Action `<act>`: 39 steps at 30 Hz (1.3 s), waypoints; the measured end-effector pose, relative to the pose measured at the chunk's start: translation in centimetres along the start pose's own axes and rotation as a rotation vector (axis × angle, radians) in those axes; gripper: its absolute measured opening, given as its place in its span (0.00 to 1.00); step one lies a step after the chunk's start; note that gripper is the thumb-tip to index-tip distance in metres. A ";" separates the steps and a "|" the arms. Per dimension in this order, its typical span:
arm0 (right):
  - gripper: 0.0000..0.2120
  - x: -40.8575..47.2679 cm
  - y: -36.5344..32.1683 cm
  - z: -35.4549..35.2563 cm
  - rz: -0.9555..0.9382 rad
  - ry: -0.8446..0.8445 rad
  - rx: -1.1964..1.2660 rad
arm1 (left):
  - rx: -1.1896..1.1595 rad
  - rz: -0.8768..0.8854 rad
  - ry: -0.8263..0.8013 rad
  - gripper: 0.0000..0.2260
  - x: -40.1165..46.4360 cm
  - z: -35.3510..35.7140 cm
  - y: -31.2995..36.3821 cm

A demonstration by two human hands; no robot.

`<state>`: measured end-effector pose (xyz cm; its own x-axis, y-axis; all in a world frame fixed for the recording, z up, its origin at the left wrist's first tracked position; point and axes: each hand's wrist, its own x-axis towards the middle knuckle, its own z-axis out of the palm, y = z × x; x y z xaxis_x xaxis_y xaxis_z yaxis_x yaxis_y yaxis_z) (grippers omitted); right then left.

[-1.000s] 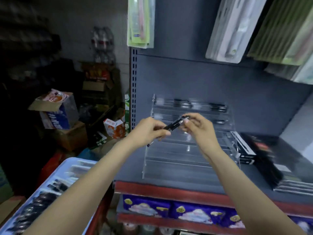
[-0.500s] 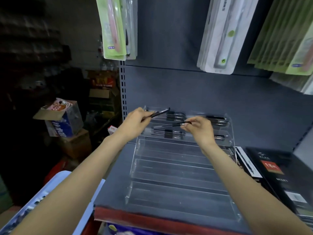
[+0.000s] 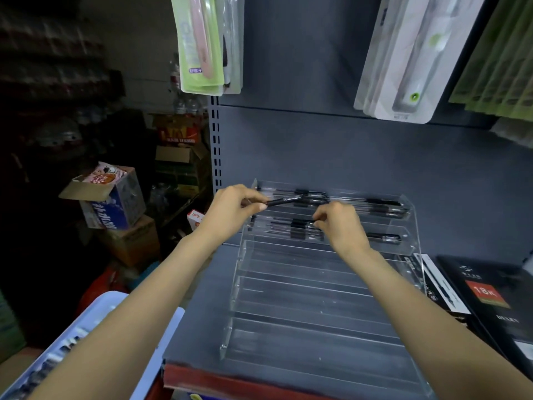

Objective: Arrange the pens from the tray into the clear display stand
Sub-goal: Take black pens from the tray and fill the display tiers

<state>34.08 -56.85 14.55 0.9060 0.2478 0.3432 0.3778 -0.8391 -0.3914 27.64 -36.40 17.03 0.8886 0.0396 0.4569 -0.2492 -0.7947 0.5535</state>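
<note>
Holding a slim black pen (image 3: pixel 284 200) pinched at centre frame, the left hand (image 3: pixel 233 209) waits above the tiered clear acrylic display stand (image 3: pixel 302 287). Half a second ago the right hand (image 3: pixel 340 223) carried a pen; now its fingers pinch one lying in the second tier (likely being seated). More pens remain in the pale blue plastic tray (image 3: pixel 95 321), lower left.

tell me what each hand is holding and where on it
Left hand pinches a black pen at its near end; right hand pinches a pen lying in the stand's second tier.
</note>
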 end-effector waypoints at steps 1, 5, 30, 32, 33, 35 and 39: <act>0.07 0.1 -0.1 0.0 -0.008 -0.016 0.002 | 0.002 0.003 -0.002 0.10 0.0 0.1 0.0; 0.11 -0.5 -0.8 -0.7 0.049 0.013 0.291 | -0.006 0.008 -0.014 0.09 0.1 0.3 -0.1; 0.04 -1.5 -0.4 -0.8 0.065 0.038 0.311 | -0.159 -0.310 0.015 0.16 -1.2 1.2 -2.7; 0.04 -1.2 -0.5 -0.8 0.067 -0.006 0.256 | -0.194 -0.314 0.039 0.16 -1.3 1.3 -2.8; 0.04 -1.1 -0.6 -0.8 0.076 -0.022 0.249 | -0.196 -0.311 0.053 0.16 -1.3 1.4 -2.8; 0.03 -0.8 -0.7 -0.9 0.098 -0.049 0.250 | -0.180 -0.306 0.090 0.14 -1.5 1.6 -2.8; 0.03 -0.3 -0.9 -1.0 0.104 -0.103 0.243 | -0.186 -0.300 0.158 0.12 -1.9 1.8 -2.8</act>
<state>33.33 -56.62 15.63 0.9522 0.2247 0.2067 0.3051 -0.7251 -0.6174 27.34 -35.38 13.38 0.8660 0.3577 0.3493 -0.0660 -0.6106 0.7892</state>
